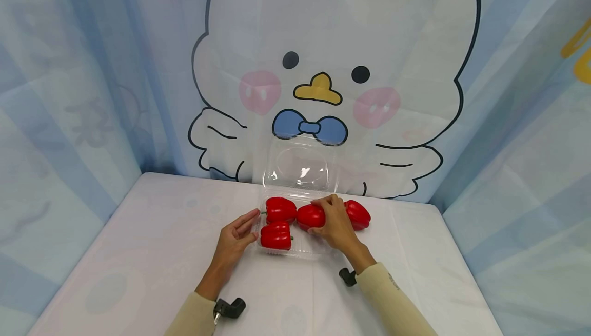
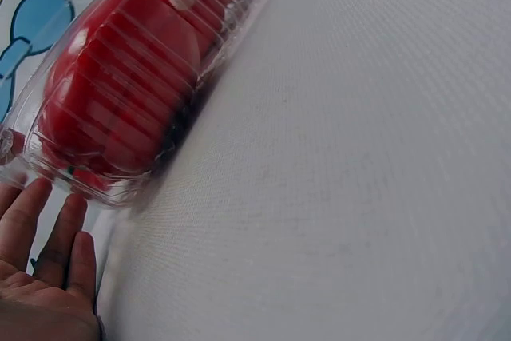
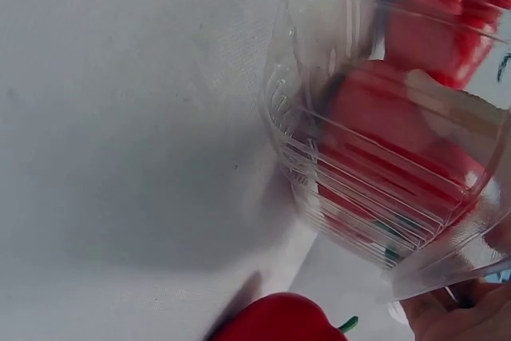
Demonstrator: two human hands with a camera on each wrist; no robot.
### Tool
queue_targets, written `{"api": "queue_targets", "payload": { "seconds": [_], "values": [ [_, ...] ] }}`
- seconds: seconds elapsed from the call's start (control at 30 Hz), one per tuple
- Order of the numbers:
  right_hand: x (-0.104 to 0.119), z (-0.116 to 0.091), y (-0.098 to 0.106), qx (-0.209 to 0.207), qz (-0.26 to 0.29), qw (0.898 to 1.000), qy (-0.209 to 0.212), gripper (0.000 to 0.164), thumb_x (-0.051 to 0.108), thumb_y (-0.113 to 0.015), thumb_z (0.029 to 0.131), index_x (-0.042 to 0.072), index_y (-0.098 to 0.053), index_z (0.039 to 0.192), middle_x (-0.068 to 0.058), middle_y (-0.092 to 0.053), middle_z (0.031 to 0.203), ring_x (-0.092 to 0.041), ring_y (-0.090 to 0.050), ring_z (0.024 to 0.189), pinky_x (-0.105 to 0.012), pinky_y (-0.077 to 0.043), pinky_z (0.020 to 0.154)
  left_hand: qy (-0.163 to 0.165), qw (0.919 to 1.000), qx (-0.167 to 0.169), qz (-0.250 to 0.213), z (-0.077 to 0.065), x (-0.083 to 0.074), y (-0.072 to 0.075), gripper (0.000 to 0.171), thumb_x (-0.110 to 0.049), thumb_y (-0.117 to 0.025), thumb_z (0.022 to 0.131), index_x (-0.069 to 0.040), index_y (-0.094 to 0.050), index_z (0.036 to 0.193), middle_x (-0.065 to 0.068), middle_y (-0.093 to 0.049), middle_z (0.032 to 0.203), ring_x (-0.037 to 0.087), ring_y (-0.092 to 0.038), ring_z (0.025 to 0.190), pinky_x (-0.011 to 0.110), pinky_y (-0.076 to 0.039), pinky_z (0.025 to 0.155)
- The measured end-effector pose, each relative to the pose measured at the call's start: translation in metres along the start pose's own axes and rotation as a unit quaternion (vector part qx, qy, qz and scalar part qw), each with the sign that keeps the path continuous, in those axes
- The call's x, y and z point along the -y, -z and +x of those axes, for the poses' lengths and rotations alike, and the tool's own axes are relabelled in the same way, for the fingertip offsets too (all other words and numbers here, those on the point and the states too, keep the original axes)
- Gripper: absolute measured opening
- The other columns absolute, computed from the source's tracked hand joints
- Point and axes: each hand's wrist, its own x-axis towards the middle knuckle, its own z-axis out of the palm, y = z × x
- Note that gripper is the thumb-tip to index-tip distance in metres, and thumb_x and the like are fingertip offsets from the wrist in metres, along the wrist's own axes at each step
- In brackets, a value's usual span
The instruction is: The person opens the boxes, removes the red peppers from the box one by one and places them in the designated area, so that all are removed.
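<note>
A clear plastic clamshell box (image 1: 300,251) lies with its lid (image 1: 302,166) raised at the back. Two red bell peppers (image 1: 280,210) (image 1: 275,236) sit one behind the other in its left half. My right hand (image 1: 337,223) reaches over the right wall and grips a third bell pepper (image 1: 310,217) inside, beside the rear left one; the right wrist view shows that pepper (image 3: 375,133) through the ribbed wall. The left hand (image 1: 235,241), its fingers fairly straight, is at the box's left wall; in the left wrist view its fingertips (image 2: 36,189) are at the box edge.
Another red bell pepper (image 1: 357,215) lies outside the box, just right of my right hand. A white cloth covers the table (image 1: 152,254). Behind the box hangs a curtain (image 1: 397,33) printed with a cartoon bird, with further curtains at both sides.
</note>
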Motion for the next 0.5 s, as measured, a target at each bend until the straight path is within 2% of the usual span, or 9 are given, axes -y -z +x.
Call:
{"api": "queue_targets", "payload": {
  "seconds": [0.23,0.5],
  "values": [
    [0.0010,-0.0013,0.0016,-0.001,0.011,1.000,0.008,0.073,0.015,-0.099,0.073,0.015,-0.067,0.139,-0.010,-0.054,0.134,-0.033,-0.055,0.133,-0.054,-0.058,0.110,0.002,1.0000,0.000,-0.003,0.0001,-0.0002,-0.0005,0.058,0.004,-0.064,0.098,-0.013,-0.056,0.153,0.006,-0.057,0.159,0.024,-0.049,0.153,0.025,-0.045,0.116],
    [0.0050,-0.0029,0.0083,-0.006,0.009,1.000,0.011,0.073,0.014,-0.099,0.072,0.015,-0.068,0.138,-0.010,-0.054,0.134,-0.033,-0.054,0.133,-0.055,-0.059,0.108,0.001,1.0000,-0.001,0.000,-0.0016,-0.0028,-0.0008,0.058,0.004,-0.064,0.099,-0.012,-0.056,0.154,0.007,-0.057,0.159,0.025,-0.048,0.153,0.028,-0.044,0.116]
  ]
}}
